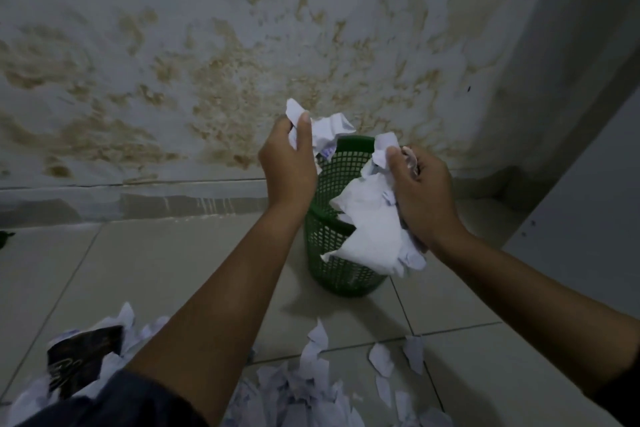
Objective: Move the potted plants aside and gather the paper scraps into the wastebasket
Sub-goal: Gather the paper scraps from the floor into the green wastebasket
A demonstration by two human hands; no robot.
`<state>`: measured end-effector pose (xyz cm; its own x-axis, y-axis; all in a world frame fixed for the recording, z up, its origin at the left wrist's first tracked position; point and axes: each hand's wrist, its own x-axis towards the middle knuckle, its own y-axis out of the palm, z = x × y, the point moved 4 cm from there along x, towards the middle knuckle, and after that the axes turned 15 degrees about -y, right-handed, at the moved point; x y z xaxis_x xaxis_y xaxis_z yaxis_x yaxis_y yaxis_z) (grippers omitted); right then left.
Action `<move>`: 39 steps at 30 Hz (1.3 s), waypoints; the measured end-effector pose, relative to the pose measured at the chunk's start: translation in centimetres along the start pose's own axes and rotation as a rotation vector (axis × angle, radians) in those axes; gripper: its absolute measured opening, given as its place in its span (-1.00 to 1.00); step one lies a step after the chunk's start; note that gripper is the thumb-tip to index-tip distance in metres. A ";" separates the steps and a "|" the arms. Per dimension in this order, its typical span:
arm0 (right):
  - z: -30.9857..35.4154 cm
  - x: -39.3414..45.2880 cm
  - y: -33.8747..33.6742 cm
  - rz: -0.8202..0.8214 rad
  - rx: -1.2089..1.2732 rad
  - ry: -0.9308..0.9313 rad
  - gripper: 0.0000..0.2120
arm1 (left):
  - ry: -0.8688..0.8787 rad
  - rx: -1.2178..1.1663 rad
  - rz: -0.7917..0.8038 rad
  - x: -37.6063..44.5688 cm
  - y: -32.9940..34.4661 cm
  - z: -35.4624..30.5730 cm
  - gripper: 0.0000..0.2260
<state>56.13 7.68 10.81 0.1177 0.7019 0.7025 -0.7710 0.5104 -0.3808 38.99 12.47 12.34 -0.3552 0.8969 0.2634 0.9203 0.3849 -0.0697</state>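
One green mesh wastebasket stands on the floor; left hand and right hand each clutch crumpled paper scraps above it.

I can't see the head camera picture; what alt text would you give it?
Two bare hands, left hand and right hand, each grip crumpled white paper scraps above a green mesh wastebasket standing by a stained wall. More torn scraps litter the tiled floor nearby.
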 end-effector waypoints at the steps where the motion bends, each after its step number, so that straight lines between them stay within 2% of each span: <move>1: -0.5 0.0 -0.3 -0.005 -0.015 0.014 -0.66 | -0.016 0.033 0.051 0.3 1.0 0.1 -0.74; 5: -2.2 0.7 -1.2 -0.053 -0.021 0.089 -0.70 | -0.171 0.351 0.395 0.3 4.2 1.9 -0.59; 8: -3.0 2.3 -1.8 -0.155 -0.078 0.131 -0.74 | -0.199 0.419 0.466 -0.1 3.8 3.0 -0.61; 10: -3.2 3.4 -1.9 -0.251 -0.102 0.131 -0.75 | -0.166 0.382 0.411 -0.3 2.8 3.2 -0.65; 12: -3.4 4.3 -1.0 -0.248 -0.127 0.133 -0.76 | -0.070 0.331 0.294 -0.1 1.7 3.3 -0.68; 13: -3.6 4.7 -0.3 -0.168 -0.152 0.141 -0.76 | -0.029 0.319 0.240 0.0 1.2 3.3 -0.71; 15: -4.1 4.8 1.3 0.092 -0.176 0.178 -0.63 | -0.026 0.334 0.202 0.1 0.5 3.7 -0.74; 17: -4.4 4.1 2.1 0.290 -0.144 0.252 -0.49 | -0.176 0.334 0.246 0.2 0.1 4.8 -0.69; 18: -4.7 3.7 2.0 0.322 -0.153 0.274 -0.48 | -0.281 0.319 0.281 0.1 0.0 5.6 -0.66; 20: -5.6 3.4 1.4 0.332 -0.271 0.277 -0.51 | -0.446 0.295 0.347 0.0 0.0 7.1 -0.59; 22: -6.4 3.2 0.8 0.344 -0.397 0.283 -0.54 | -0.530 0.246 0.403 -0.3 -0.1 7.9 -0.55; 24: -7.1 2.9 0.4 0.351 -0.459 0.355 -0.55 | -0.549 0.162 0.456 -0.7 0.0 7.9 -0.59; 27: -7.1 2.5 0.3 0.319 -0.417 0.453 -0.55 | -0.551 0.107 0.495 -1.1 0.0 7.6 -0.69; 31: -4.5 3.1 0.9 0.248 -0.238 0.401 -0.74 | -0.585 0.081 0.385 0.4 -2.4 7.3 -0.79; 34: -2.3 3.7 2.3 0.232 -0.130 0.332 -0.76 | -0.526 0.102 0.270 2.3 -5.4 6.5 -0.74; 39: 1.1 4.0 6.1 0.292 0.006 0.268 -0.77 | -0.518 0.103 0.131 4.5 -10.7 6.1 -0.68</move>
<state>51.21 13.04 11.97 0.0515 0.9225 0.3824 -0.7996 0.2676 -0.5377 26.53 13.70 8.37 -0.2967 0.9188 -0.2602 0.9507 0.2586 -0.1709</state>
